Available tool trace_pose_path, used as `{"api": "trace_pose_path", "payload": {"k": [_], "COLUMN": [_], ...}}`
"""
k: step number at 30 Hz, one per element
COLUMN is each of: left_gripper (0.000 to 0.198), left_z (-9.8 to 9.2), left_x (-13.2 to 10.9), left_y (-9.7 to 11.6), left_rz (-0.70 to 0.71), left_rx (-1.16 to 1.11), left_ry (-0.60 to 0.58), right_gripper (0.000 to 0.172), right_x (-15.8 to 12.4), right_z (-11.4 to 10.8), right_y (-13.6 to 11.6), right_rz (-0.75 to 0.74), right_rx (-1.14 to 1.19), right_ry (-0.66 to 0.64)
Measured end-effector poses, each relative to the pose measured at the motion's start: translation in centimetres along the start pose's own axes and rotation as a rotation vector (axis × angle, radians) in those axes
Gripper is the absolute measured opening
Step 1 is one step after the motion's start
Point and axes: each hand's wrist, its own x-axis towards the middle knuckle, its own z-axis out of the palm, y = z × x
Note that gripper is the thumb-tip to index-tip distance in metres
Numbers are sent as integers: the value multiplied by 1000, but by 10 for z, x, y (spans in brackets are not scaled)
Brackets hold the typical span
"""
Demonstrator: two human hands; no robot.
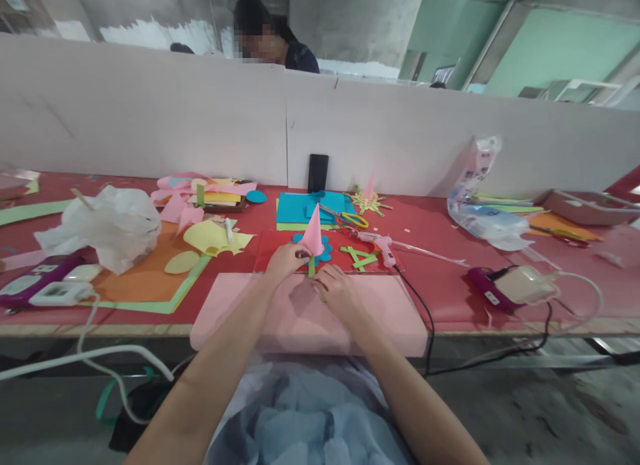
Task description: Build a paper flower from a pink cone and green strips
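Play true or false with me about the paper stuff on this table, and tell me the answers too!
1. The paper cone by the left hand is pink. True.
2. The scissors have red handles. False: the handles are yellow.
3. A dark phone stands leaning against the wall board. True.
4. The glue gun lies left of the left hand. False: it lies to the right of the right hand.
5. A crumpled white plastic bag sits on the left part of the red table. True.
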Motion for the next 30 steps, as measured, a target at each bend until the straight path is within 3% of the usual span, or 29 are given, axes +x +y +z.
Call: {"api": "trace_pose_path", "payload": {"k": [6,12,22,30], "left_gripper": [18,19,19,28], "left_z": [-3,-4,-5,-5], "left_x": [-4,-6,-9,-8], "left_y": [8,15,18,19], "left_rz": [-16,-79,-27,-108], "left_rx": [48,73,165,152], "left_ry": [3,-17,-16,1], "right_gripper": [15,30,23,37], "right_x": [0,2,4,8], "right_z": [2,1,1,6], "right_y": [-1,-4,0,-3], "right_rz": [16,39,163,217], "right_rx": [-2,-53,-52,-137], "right_ry": [25,40,136,37]}}
